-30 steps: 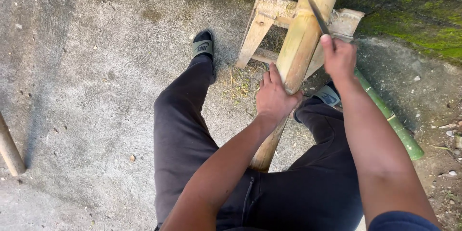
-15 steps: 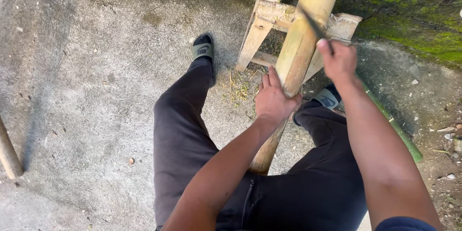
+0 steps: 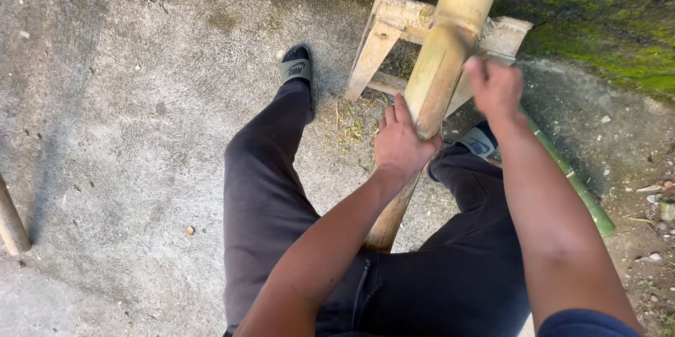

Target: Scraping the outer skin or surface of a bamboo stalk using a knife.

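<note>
A person's left hand [image 3: 399,141] grips a bamboo pole [image 3: 439,70] propped across a wooden stand [image 3: 383,35], between the knees; the right hand [image 3: 496,87] is closed in a fist beside it, contents unclear. Shavings [image 3: 351,126] litter the ground, suggesting trimming is underway, with the pole uncut.

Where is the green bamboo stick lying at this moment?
In the head view, the green bamboo stick lies on the ground at the right, running diagonally under the right forearm, between the wooden stand and the mossy wall.
</note>
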